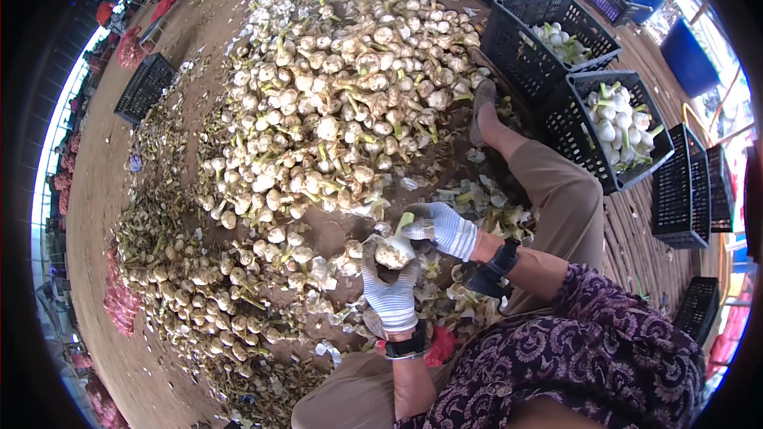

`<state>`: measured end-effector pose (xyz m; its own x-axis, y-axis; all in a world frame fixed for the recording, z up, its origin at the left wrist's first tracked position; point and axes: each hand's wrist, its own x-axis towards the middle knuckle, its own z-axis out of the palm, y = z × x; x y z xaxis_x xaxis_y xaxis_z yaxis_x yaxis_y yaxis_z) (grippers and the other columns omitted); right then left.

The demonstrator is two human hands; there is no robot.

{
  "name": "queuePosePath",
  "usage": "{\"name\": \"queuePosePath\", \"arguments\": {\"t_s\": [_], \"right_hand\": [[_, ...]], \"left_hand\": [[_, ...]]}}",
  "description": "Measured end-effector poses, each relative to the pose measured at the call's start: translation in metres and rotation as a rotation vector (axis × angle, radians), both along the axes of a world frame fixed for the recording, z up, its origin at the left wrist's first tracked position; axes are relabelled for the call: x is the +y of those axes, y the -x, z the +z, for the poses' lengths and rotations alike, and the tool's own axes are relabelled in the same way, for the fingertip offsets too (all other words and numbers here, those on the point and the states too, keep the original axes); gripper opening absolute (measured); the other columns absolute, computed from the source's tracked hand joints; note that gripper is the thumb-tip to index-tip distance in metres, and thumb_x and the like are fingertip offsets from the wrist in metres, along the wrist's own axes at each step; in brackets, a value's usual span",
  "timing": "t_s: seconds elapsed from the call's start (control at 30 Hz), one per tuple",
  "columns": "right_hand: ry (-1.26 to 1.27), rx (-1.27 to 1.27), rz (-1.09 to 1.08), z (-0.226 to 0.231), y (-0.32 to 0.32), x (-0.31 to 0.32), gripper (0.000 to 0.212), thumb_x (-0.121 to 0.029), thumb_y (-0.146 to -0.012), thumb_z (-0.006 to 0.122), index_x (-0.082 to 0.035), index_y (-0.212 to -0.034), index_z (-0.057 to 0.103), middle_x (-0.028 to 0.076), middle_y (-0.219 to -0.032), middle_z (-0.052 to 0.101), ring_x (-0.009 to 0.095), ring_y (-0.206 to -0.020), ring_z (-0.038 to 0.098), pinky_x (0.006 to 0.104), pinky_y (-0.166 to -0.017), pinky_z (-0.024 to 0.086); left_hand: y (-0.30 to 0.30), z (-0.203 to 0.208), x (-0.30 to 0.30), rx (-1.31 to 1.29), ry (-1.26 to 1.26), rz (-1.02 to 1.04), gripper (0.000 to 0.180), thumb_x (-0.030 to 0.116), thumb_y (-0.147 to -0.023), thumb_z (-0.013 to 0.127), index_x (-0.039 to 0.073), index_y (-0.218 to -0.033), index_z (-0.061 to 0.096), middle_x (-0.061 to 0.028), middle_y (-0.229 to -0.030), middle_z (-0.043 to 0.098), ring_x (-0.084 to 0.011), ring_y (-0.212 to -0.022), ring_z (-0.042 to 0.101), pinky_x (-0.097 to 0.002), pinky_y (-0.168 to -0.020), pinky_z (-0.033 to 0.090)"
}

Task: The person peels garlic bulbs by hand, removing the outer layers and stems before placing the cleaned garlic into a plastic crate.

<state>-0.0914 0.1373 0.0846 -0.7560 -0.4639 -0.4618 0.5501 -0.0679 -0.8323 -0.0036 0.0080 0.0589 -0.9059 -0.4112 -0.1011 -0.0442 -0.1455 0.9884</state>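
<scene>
A garlic bulb [393,253] with a short green stem sits between my hands, white along the stem side and dirt-brown at its root end. Its lower part rests in my left hand [391,295], whose gloved fingers curl around it. At the stem, my right hand [447,230] is closed, its fingers pressed against the pale skin. Striped white-and-blue gloves with grey palms cover both hands. Beyond them spreads a large heap of unpeeled garlic [326,111], with loose peeled skins [485,199] lying beside my right hand.
Black crates of cleaned garlic [608,183] stand at the right, next to more black crates [679,206] and a blue barrel [690,57]. Smaller, browner garlic [191,294] lies at the left, near a red mesh sack [121,298] and a black crate [145,87]. My bent leg [556,191] stretches toward the heap.
</scene>
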Motion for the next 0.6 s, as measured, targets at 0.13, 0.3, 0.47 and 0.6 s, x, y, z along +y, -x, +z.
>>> {"name": "queuePosePath", "arguments": {"t_s": [0.13,0.3,0.47,0.6], "right_hand": [[0.213,-0.007,-0.033,-0.020,-0.005,0.001,0.037,-0.013,-0.080,0.062,-0.002,-0.116,0.055,0.003,-0.085,0.062,0.007,-0.068,0.058,0.0214,-0.056,0.049],[-0.361,1.068,0.215,-0.034,0.006,0.005,0.036,0.001,-0.073,0.057,0.000,-0.109,0.058,0.011,-0.092,0.065,0.019,-0.078,0.062,0.0297,-0.069,0.050],[-0.030,0.713,0.190,-0.031,0.000,-0.005,0.036,-0.003,-0.074,0.062,-0.001,-0.110,0.055,0.012,-0.092,0.064,0.019,-0.082,0.061,0.0309,-0.072,0.049],[-0.271,0.854,0.255,-0.022,-0.002,-0.006,0.028,-0.007,-0.072,0.068,-0.004,-0.098,0.058,0.012,-0.086,0.062,0.024,-0.079,0.062,0.0307,-0.068,0.049]], "left_hand": [[0.001,0.002,0.000,0.024,0.021,0.050,0.062,-0.003,-0.064,0.072,0.000,-0.120,0.046,-0.0096,-0.109,0.055,-0.0196,-0.097,0.055,-0.0303,-0.080,0.049],[-0.003,0.010,-0.012,-0.129,-0.941,-0.064,0.060,0.037,-0.070,0.065,0.004,-0.117,0.049,-0.0101,-0.102,0.057,-0.0209,-0.083,0.057,-0.0282,-0.058,0.048],[0.002,0.036,0.000,-0.203,-0.955,0.091,0.058,0.054,-0.079,0.047,0.006,-0.112,0.052,-0.0075,-0.086,0.058,-0.0195,-0.064,0.054,-0.0277,-0.046,0.042],[-0.004,0.011,-0.006,-0.299,-0.793,0.162,0.056,0.055,-0.081,0.043,0.007,-0.109,0.052,-0.0064,-0.082,0.058,-0.0198,-0.061,0.054,-0.0291,-0.045,0.042]]}}
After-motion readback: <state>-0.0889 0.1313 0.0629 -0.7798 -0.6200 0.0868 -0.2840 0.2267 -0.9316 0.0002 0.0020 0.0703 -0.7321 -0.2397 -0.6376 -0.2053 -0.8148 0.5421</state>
